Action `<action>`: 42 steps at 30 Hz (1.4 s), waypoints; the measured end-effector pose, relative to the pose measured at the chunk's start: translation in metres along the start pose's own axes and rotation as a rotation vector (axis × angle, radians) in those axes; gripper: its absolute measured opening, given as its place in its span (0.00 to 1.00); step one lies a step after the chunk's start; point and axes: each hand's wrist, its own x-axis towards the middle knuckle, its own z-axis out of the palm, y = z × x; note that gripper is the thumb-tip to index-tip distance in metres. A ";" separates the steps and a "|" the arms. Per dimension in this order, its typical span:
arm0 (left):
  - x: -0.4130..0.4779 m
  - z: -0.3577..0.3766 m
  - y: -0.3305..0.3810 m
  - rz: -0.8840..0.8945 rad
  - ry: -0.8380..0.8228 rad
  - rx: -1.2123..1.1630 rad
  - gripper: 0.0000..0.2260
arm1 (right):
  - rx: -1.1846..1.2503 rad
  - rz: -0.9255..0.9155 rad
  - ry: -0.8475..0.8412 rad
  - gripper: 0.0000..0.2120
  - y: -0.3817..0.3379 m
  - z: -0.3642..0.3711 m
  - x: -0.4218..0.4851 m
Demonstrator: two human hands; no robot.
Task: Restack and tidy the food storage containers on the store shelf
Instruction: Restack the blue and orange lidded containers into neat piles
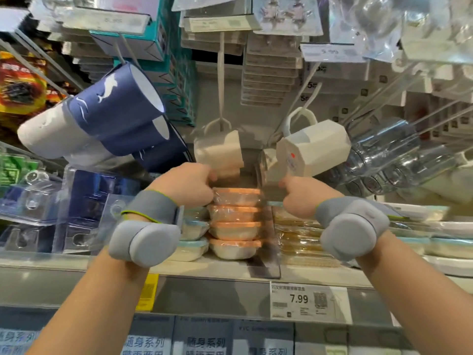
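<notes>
While both hands reach in, orange-lidded containers (wrapped) stand stacked.

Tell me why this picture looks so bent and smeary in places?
Head view: the wide-angle lens bows the shelf edge and splays the hanging blue cups outward; the left hand and right hand look motion-blurred; glare whitens the clear packets at the top.

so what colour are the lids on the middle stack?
Orange lids, clearest in the head view.
</notes>
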 end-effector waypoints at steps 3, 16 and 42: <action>0.005 0.005 0.017 0.032 0.176 -0.029 0.19 | -0.090 0.012 -0.055 0.19 0.010 0.007 0.002; 0.010 0.038 0.033 0.086 0.088 0.000 0.17 | 0.030 0.113 0.425 0.09 0.038 0.019 -0.002; -0.021 0.002 -0.051 0.146 0.570 -0.369 0.17 | 0.323 -0.440 0.500 0.16 -0.080 0.012 -0.009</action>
